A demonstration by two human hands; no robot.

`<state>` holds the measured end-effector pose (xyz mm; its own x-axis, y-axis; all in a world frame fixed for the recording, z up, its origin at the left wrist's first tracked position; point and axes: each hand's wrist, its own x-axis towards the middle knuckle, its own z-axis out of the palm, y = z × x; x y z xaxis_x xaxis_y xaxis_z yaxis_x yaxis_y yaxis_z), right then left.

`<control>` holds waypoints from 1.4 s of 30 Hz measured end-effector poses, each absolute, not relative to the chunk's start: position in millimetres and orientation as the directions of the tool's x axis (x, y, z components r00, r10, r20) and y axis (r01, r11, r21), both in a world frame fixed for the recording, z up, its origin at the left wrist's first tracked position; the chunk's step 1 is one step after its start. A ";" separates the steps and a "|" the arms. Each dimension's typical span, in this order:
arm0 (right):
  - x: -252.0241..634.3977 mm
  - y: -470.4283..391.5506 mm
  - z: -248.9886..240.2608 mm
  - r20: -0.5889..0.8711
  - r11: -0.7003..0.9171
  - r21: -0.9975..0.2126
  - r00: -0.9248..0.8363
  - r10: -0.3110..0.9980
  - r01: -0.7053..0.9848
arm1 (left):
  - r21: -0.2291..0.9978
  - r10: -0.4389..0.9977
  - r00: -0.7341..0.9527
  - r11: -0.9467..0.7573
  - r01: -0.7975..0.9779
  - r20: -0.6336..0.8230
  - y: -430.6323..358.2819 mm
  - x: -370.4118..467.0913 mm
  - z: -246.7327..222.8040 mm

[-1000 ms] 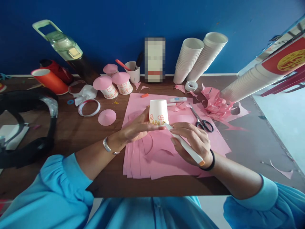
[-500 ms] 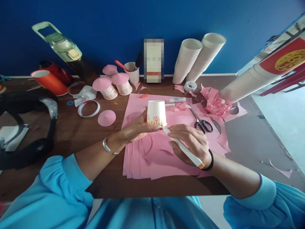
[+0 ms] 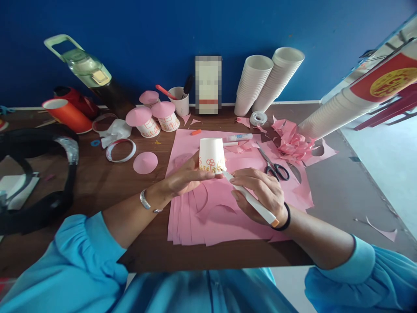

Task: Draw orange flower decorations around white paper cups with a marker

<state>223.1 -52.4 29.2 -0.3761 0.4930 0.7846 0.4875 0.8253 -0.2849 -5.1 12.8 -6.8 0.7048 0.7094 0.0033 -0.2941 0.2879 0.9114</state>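
We steady an upturned cup and draw on it at mid-desk.

Over the pink paper (image 3: 228, 208), our left hand (image 3: 187, 176) grips the paper cup (image 3: 211, 154), base up, axis upright; our right hand (image 3: 260, 191) clasps a marker (image 3: 250, 201), tip pointing far-left onto the cup's orange flowers. No legible writing.

The paper cup (image 3: 212, 154) is white, with a row of small flowers drawn in orange and red along its lower edge. The marker (image 3: 252, 201) is white with an orange end. The sheets of paper (image 3: 224, 208) under them are pink, as are the scraps (image 3: 293, 141) at far right and the cone (image 3: 145, 162) at left. The table (image 3: 107, 182) is dark brown and the wall (image 3: 195, 26) deep blue. The scissors (image 3: 273, 163) have black handles. Both sleeves (image 3: 84, 261) are bright light blue. The stacked cups (image 3: 257, 82) at the far side are plain white.
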 end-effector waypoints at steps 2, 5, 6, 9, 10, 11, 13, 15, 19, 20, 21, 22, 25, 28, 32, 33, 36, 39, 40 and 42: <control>223.5 -52.0 28.7 0.787 0.825 -0.280 -0.374 0.490 0.492 | 0.915 0.704 0.711 0.284 -0.286 0.004 13.4 -5.1 -7.1; 225.0 -51.5 26.7 0.784 0.811 -0.276 -0.367 0.500 0.516 | 0.912 0.706 0.709 0.289 -0.291 0.002 13.8 -5.5 -8.2; 225.7 -51.2 25.7 0.782 0.806 -0.272 -0.367 0.504 0.526 | 0.910 0.709 0.705 0.294 -0.293 -0.002 13.8 -5.8 -8.7; 228.3 -50.0 22.5 0.779 0.795 -0.270 -0.362 0.512 0.544 | 0.904 0.719 0.694 0.309 -0.297 -0.018 13.3 -6.6 -9.8; 229.1 -49.4 21.4 0.779 0.793 -0.275 -0.358 0.515 0.544 | 0.903 0.720 0.694 0.309 -0.299 -0.017 13.2 -6.7 -10.0; 229.7 -48.8 20.5 0.779 0.790 -0.282 -0.351 0.520 0.544 | 0.902 0.721 0.693 0.309 -0.302 -0.015 13.1 -6.7 -10.0; 230.5 -47.4 18.7 0.775 0.780 -0.298 -0.337 0.534 0.550 | 0.899 0.723 0.690 0.313 -0.305 -0.018 13.3 -6.7 -9.6; 230.9 -46.2 17.1 0.774 0.767 -0.308 -0.321 0.546 0.563 | 0.894 0.722 0.691 0.330 -0.304 -0.032 13.7 -6.6 -9.2; 231.6 -44.8 12.8 0.762 0.756 -0.337 -0.308 0.569 0.562 | 0.879 0.721 0.692 0.352 -0.323 -0.034 14.6 -7.2 -9.7; 231.9 -44.5 11.7 0.755 0.758 -0.350 -0.313 0.576 0.551 | 0.875 0.720 0.693 0.356 -0.328 -0.033 14.8 -7.5 -10.2; 232.2 -44.1 10.6 0.747 0.758 -0.364 -0.316 0.585 0.542 | 0.872 0.719 0.694 0.360 -0.331 -0.033 14.9 -7.7 -10.7; 232.3 -43.8 9.8 0.739 0.753 -0.375 -0.316 0.595 0.540 | 0.869 0.719 0.694 0.363 -0.336 -0.032 14.8 -7.9 -11.2; 231.5 -42.2 9.2 0.729 0.729 -0.386 -0.296 0.616 0.566 | 0.866 0.735 0.678 0.353 -0.354 -0.023 14.4 -7.7 -11.7; 229.6 -40.6 9.7 0.730 0.719 -0.385 -0.285 0.621 0.579 | 0.863 0.750 0.661 0.348 -0.367 -0.022 14.1 -6.6 -10.1; 227.3 -39.7 8.2 0.699 0.713 -0.395 -0.314 0.643 0.579 | 0.852 0.739 0.673 0.367 -0.373 -0.024 14.4 -5.7 -6.8; 226.8 -39.8 7.3 0.688 0.709 -0.407 -0.319 0.652 0.576 | 0.851 0.733 0.679 0.371 -0.372 -0.023 14.5 -5.7 -6.3; 225.5 -40.2 4.7 0.675 0.699 -0.432 -0.310 0.670 0.570 | 0.848 0.721 0.693 0.378 -0.373 -0.016 14.5 -6.2 -6.2; 224.6 -40.3 2.9 0.682 0.706 -0.436 -0.307 0.664 0.558 | 0.849 0.720 0.694 0.372 -0.376 -0.008 13.7 -6.1 -6.2; 224.5 -40.1 2.4 0.684 0.710 -0.438 -0.309 0.661 0.551 | 0.850 0.719 0.695 0.368 -0.377 -0.003 13.3 -5.7 -5.8; 224.5 -39.7 1.3 0.681 0.714 -0.442 -0.314 0.661 0.544 | 0.854 0.713 0.702 0.362 -0.373 0.004 12.4 -4.6 -4.3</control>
